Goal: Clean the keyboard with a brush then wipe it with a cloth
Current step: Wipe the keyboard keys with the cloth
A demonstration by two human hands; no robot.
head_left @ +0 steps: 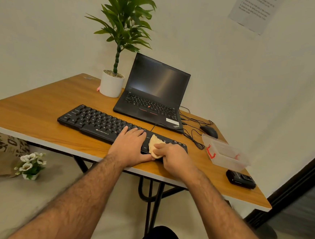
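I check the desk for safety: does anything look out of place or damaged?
Nothing looks damaged or spilled. The keyboard lies askew to the table edge, and thin black cables lie loosely tangled beside the laptop.

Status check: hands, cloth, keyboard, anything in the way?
Left hand flat on keyboard, steadying. Right hand gripping cloth, pressed on keyboard's right section. Keyboard cable and plastic box nearby, not blocking.

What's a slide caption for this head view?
Right hand wipes the black keyboard with a cloth while left hand steadies it.
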